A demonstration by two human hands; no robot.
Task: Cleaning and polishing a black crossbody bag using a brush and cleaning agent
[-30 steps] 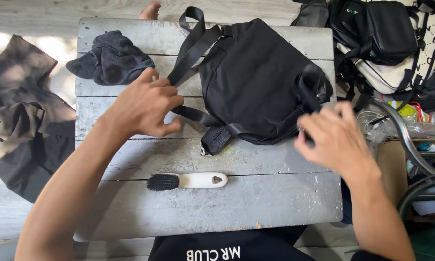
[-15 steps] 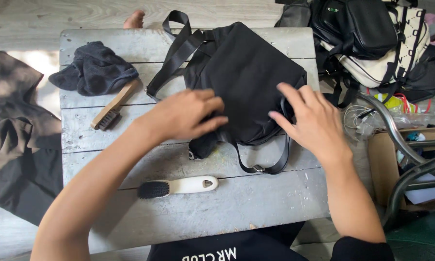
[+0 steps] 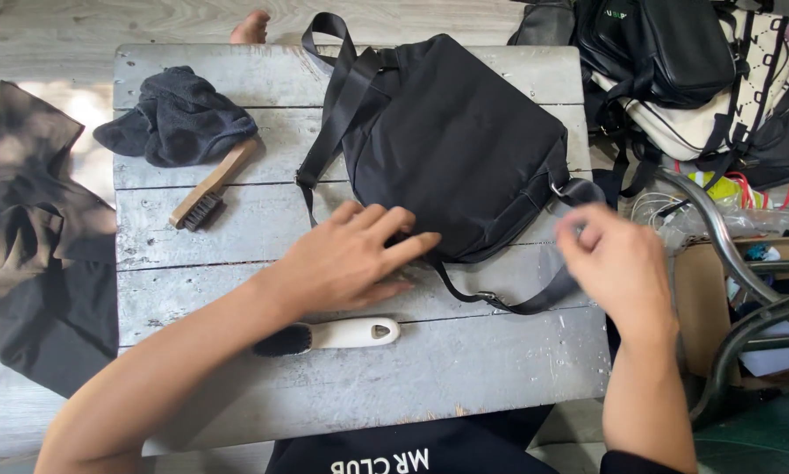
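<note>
A black bag (image 3: pixel 456 149) with long straps lies on a grey wooden table (image 3: pixel 465 360). My left hand (image 3: pixel 351 254) rests flat with spread fingers on the bag's near left edge, holding nothing. My right hand (image 3: pixel 618 263) is blurred at the bag's right side, its fingers curled by the black strap (image 3: pixel 517 303) that loops along the near edge. Whether it grips the strap is unclear. A white-handled brush with black bristles (image 3: pixel 342 334) lies just below my left hand.
A wooden brush (image 3: pixel 210 186) and a dark cloth (image 3: pixel 179 114) lie at the table's far left. Several bags (image 3: pixel 675 61) are piled at the top right. Dark clothing (image 3: pixel 26 237) lies on the floor to the left. A cardboard box (image 3: pixel 702 298) and metal tubing (image 3: pixel 745 290) stand to the right.
The bag has turned and shifted right. My left hand slid from the strap to the bag's near left edge. My right hand moved off the bag top to the strap at the right.
</note>
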